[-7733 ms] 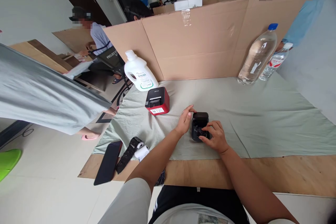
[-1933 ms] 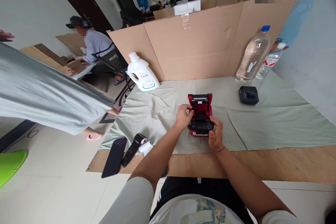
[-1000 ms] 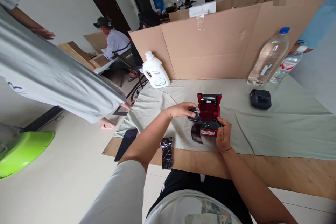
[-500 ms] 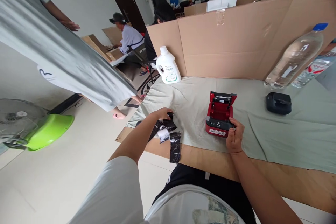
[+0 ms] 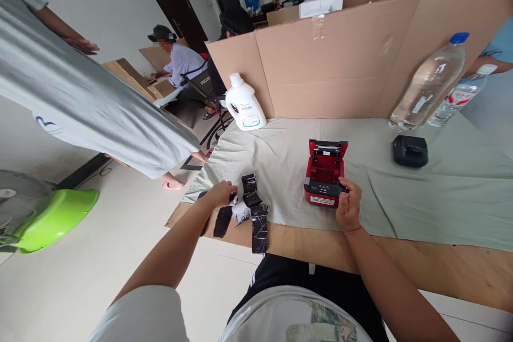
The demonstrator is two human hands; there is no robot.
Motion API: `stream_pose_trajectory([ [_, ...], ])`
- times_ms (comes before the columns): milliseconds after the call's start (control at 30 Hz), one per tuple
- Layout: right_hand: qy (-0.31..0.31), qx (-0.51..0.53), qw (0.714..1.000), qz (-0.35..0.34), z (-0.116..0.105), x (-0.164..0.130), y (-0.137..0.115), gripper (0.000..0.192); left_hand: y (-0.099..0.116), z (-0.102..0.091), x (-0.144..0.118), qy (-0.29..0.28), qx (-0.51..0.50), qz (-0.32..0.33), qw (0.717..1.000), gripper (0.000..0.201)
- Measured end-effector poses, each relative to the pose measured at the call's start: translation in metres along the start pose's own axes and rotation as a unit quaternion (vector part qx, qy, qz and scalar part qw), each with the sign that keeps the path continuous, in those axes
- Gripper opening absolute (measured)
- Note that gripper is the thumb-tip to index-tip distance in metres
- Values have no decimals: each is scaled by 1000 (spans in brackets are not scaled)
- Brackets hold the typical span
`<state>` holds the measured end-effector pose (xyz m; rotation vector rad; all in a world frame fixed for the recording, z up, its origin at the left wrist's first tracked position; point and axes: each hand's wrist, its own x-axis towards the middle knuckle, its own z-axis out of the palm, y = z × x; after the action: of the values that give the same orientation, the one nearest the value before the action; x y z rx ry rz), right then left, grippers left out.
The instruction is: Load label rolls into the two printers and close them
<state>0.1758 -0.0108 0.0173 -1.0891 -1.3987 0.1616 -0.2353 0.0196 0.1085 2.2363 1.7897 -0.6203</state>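
Note:
With its lid raised, a small red and black label printer (image 5: 325, 173) stands on the cloth. My right hand (image 5: 349, 204) grips its front right corner between thumb and fingers. My left hand (image 5: 220, 194) is closed at the rolled end of a black strip (image 5: 223, 221); the fingers partly hide that end. Just right of this hand lies a white paper roll (image 5: 241, 212) with dark print. Two more partly unrolled black strips lie beside it: one behind (image 5: 250, 190), and one in front (image 5: 259, 228) that hangs over the cloth's edge.
A white jug (image 5: 245, 104) stands at the back left against a cardboard partition (image 5: 328, 69). Two water bottles (image 5: 430, 85) lean at the back right, behind a black case (image 5: 410, 150). A person in grey (image 5: 100, 96) stands left, near a green basin (image 5: 60, 219) and a fan.
My left hand has let go of the rear black roll and moved left to another one. My right hand stays on the printer. The whole view has shifted slightly.

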Motion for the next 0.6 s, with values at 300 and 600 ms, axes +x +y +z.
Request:
stream_pose_trajectory([
  [300, -4, -38, 999, -6, -1, 5, -13, 30, 75, -97, -40, -220, -344, 238, 881, 39],
  [600, 11, -136, 984, -115, 1, 2, -18, 57, 201, -118, 50, 27, -346, 325, 880, 34],
])
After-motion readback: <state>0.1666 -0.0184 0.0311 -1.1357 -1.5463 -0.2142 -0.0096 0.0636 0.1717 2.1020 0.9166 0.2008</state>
